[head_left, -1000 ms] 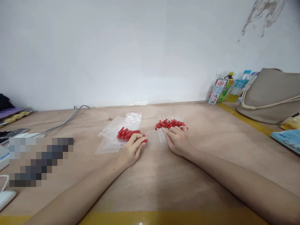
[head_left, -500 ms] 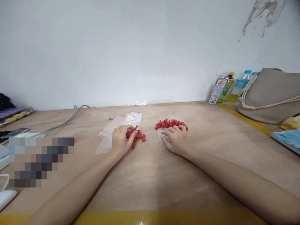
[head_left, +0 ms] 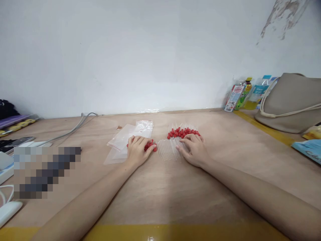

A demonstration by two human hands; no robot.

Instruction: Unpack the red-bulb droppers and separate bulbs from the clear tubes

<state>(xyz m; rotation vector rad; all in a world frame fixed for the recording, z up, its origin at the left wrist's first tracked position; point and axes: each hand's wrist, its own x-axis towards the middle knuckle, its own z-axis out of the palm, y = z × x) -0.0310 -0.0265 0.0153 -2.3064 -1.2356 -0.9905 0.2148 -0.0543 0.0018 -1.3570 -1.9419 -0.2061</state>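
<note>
My left hand [head_left: 139,150] cups a loose heap of red rubber dropper bulbs [head_left: 150,146], thumb and fingers apart around it; part of the heap is hidden beneath the palm. Just right of it, clear thin glass tubes [head_left: 167,149] lie side by side in a row. Over the right end of that row rests my right hand [head_left: 194,149], with its thumb and forefinger apart and nothing visible between them. Behind the tubes is a row of droppers [head_left: 184,132], red bulbs toward me and clear tubes pointing to the wall.
Clear plastic bags [head_left: 122,135] lie behind and left of my left hand. A grey cable [head_left: 72,129] runs along the left. Bottles [head_left: 258,95], a carton [head_left: 234,98] and a grey-beige bag [head_left: 291,103] stand at the far right. Yellow tape [head_left: 130,232] marks the near edge.
My left hand has shifted right and turned palm down over the red bulbs, covering more of them. My right hand has moved slightly right, its thumb and forefinger still apart.
</note>
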